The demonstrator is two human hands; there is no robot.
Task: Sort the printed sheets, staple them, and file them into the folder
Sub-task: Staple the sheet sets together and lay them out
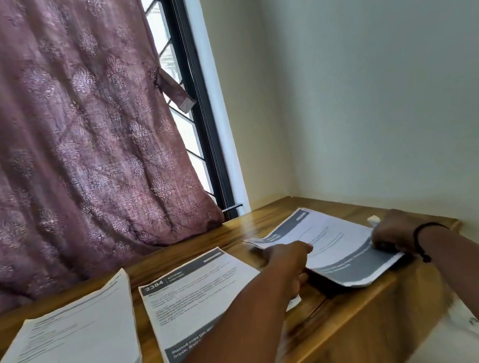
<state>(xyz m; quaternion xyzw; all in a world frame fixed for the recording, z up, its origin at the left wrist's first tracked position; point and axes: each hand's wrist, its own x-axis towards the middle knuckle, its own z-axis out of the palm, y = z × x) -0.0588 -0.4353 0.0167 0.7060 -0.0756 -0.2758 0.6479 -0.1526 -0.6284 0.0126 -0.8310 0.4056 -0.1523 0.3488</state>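
Both hands hold one flat paper bundle at the far right of the wooden tabletop: left hand pinches its left edge, right hand curls over its right edge. Two more flat stacks lie left.

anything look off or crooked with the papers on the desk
The right set of sheets, held by both the left hand and right hand, lies skewed and bowed up. The other two piles lie flat.

i see both arms stretched forward; my left hand pinches with curled fingers, my right hand grips too, wrist banded.
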